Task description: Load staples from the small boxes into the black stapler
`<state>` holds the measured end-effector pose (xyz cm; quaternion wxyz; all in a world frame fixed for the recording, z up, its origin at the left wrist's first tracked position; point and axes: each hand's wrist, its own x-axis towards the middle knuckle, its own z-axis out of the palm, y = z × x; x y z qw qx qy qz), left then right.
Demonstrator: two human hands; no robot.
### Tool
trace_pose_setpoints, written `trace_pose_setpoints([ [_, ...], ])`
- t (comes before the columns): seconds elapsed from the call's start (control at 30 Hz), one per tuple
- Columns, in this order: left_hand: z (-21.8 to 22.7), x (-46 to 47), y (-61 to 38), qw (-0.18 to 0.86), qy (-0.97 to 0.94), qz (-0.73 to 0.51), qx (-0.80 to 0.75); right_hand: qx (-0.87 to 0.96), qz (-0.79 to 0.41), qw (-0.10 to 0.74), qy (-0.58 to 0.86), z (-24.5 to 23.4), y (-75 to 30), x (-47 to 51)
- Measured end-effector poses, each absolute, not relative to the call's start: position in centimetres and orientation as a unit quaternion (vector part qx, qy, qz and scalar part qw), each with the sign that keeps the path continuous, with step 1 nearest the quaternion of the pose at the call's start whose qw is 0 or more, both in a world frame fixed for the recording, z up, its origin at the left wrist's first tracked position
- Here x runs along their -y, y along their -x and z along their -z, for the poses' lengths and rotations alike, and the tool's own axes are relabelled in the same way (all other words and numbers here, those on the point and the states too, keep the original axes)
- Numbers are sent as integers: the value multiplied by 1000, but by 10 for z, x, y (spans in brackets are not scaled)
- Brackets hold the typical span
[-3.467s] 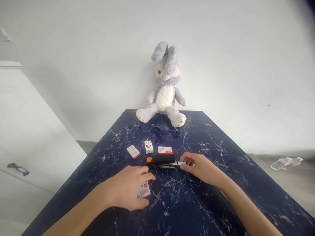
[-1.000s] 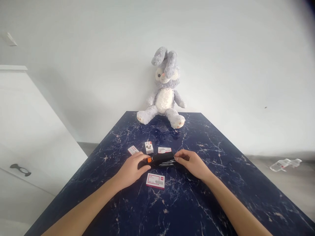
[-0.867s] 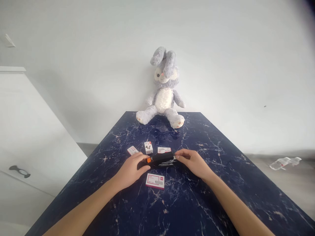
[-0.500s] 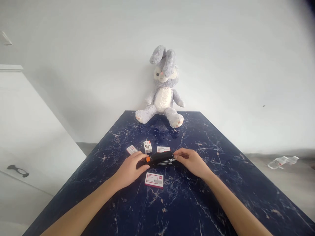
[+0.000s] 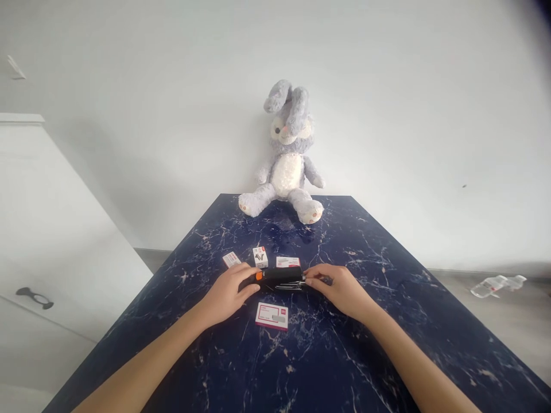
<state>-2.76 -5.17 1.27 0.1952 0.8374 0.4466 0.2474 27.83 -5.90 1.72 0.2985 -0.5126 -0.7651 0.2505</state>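
Note:
A black stapler [image 5: 279,277] with an orange end lies across the dark blue marble table [image 5: 301,355]. My left hand [image 5: 227,293] grips its orange left end with curled fingers. My right hand [image 5: 340,288] pinches the stapler's right end, fingers pressed together. A white and red staple box [image 5: 271,316] lies flat just in front of the stapler, between my hands. Three more small staple boxes sit behind it: one at the left [image 5: 231,260], one upright in the middle [image 5: 260,257], one at the right [image 5: 287,262].
A grey and white plush rabbit [image 5: 287,163] sits at the table's far edge against the white wall. A white cabinet [image 5: 47,229] with a dark handle stands left of the table. A clear plastic bottle [image 5: 497,284] lies on the floor at right.
My left hand let go of the staple box, left it flat on the table, and moved up to the stapler's orange end. The silver part that stuck out at the right no longer shows.

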Motion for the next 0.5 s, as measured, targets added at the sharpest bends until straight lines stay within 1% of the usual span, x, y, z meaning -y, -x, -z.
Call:
trace_pose_setpoints([
  [0.13,-14,48,32,177,-838,-240,-458,746,-264,307,529,-28,-279,63],
  [0.27,-17,57,26,85,-847,-315,-419,714,-279,348,539,-44,-276,71],
  [0.33,-17,66,17,34,-857,-357,-371,709,-326,355,514,-52,-267,79],
  [0.43,-16,81,1,-22,-880,-373,-292,730,-406,326,442,-57,-247,93],
  [0.5,-14,87,-6,-36,-890,-377,-255,742,-420,317,416,-55,-234,99],
])
